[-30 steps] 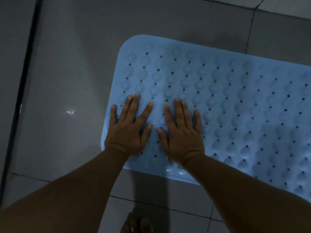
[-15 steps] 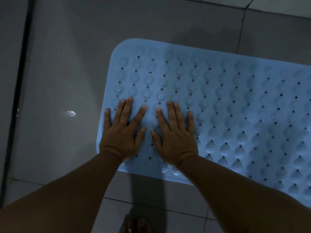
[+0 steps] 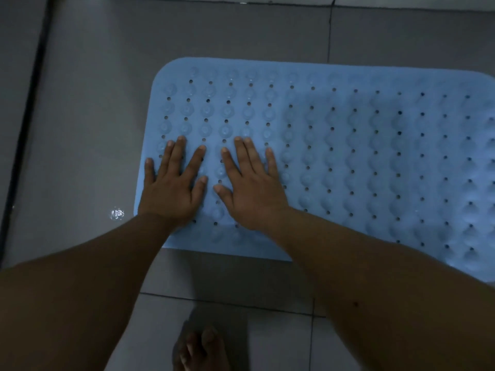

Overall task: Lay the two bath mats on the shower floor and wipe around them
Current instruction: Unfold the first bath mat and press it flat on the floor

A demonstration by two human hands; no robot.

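A light blue bath mat (image 3: pixel 348 156) lies flat on the grey tiled shower floor (image 3: pixel 93 116), its long side running off toward the right edge of the view; it is studded with round suction bumps and small drain holes. Both hands rest palm-down on the mat's left end, side by side and close together with thumbs nearly meeting. The left hand (image 3: pixel 171 183) has its fingers straight and spread, the little finger lying at the mat's left edge. The right hand (image 3: pixel 249 188) is likewise flat with straight fingers, holding nothing. Just left of the mat's near corner a small bright wet glint (image 3: pixel 117 213) shows on the tile. Below the mat, a bare foot (image 3: pixel 201 349) stands on the floor
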